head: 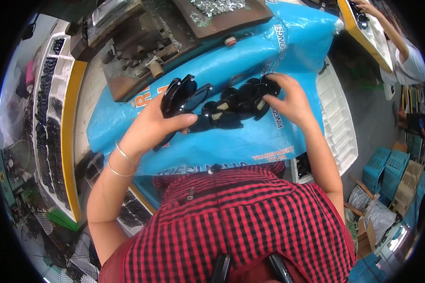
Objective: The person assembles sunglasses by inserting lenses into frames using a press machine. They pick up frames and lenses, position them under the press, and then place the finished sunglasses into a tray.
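Several pairs of dark sunglasses fronts [182, 93] are bunched in my left hand [156, 123], its thumb across their lower side. To the right, a loose pile of dark sunglasses fronts [246, 99] lies on a blue printed plastic sheet [212, 148]; some lenses bear small gold stickers. My right hand [290, 100] reaches over the pile's right end, thumb and fingers apart at the dark frames there. Whether it grips one cannot be told. The ends of the frames in my left hand show small shiny metal parts.
A greasy metal machine bed [145, 46] with a brass knob [156, 69] stands beyond the sheet, beside a plate [226, 21] heaped with metal bits. A yellow-edged tray [72, 141] of dark frames is at left, a white compartment tray [336, 123] at right. Another person's arm [393, 35] is at upper right.
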A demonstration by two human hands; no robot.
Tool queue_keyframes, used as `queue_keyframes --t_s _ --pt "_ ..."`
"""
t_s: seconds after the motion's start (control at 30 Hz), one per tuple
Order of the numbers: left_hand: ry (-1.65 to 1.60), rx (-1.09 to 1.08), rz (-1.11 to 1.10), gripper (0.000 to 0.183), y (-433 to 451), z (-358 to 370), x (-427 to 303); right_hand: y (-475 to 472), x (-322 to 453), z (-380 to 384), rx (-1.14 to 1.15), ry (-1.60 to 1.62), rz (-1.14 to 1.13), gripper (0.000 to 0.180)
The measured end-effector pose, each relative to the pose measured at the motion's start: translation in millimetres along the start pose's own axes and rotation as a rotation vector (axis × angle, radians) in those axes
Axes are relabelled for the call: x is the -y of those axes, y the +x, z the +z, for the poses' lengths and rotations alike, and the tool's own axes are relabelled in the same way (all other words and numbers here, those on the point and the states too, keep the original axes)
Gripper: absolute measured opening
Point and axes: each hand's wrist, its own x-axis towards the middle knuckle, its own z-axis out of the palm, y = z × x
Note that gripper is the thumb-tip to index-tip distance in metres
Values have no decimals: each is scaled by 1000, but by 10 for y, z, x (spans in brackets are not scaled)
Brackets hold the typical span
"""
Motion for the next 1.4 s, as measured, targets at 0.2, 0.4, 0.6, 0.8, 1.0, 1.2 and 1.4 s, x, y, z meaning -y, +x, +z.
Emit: queue_keyframes --t_s 0.2,0.4,0.6,0.8,1.0,1.2,1.4 --pt "-104 107 -31 35 203 178 -92 129 -30 12 258 -70 -90 75" --pt "-280 138 -50 34 289 233 -21 110 -35 33 231 -153 -244 71" --pt "-395 47 -45 30 181 231 -34 113 -134 35 189 -111 -232 45" --pt "-426 34 -80 28 170 279 -25 93 -148 -108 207 -2 -202 32" --pt "-323 36 2 29 175 271 -71 -18 -120 -284 43 162 -231 26" --pt "-378 37 -12 38 20 255 -239 -260 -87 -404 -232 109 -212 29" --pt "-748 280 -319 46 144 328 -156 -306 97 -880 -493 -109 -709 22"
